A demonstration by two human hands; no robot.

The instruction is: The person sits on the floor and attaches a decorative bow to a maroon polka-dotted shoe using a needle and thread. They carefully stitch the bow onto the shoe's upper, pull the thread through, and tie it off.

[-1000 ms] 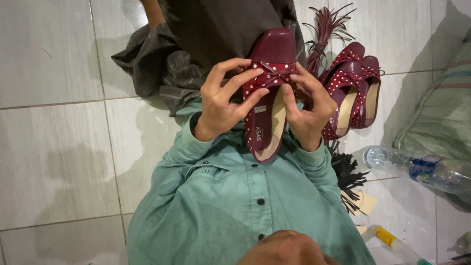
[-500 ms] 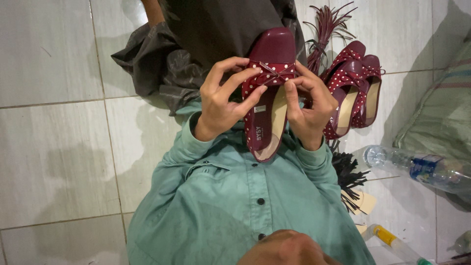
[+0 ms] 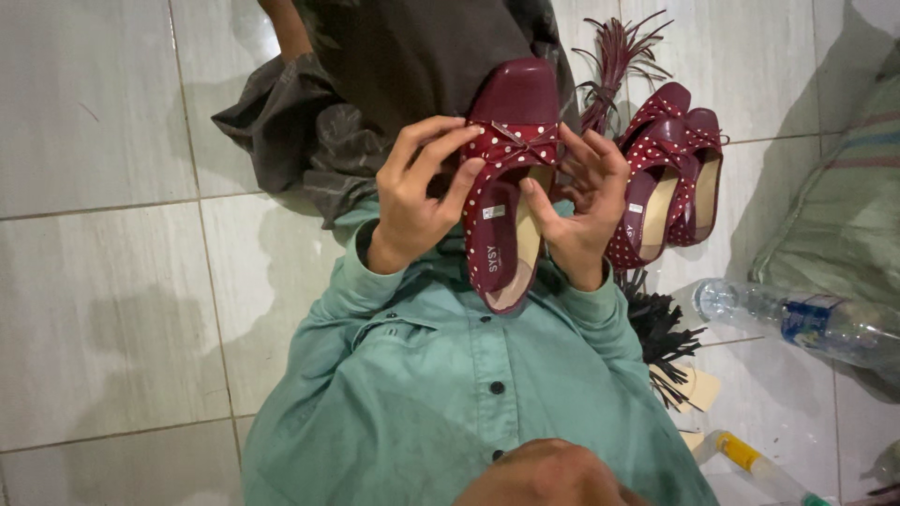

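Left hand (image 3: 417,201) and right hand (image 3: 581,201) hold a dark red flat shoe (image 3: 506,178) with white polka dots between them, toe pointing away, insole facing up. Fingers (image 3: 436,141) of both hands touch the small bow (image 3: 520,142) at the front. Teal button shirt (image 3: 450,394) below. Dark cloth (image 3: 375,84) under the shoe. Just right, two matching shoes (image 3: 670,173) lie on the white tile floor (image 3: 103,281). Clear plastic bottle (image 3: 797,319) further right, black tassels (image 3: 661,333) near the right sleeve.
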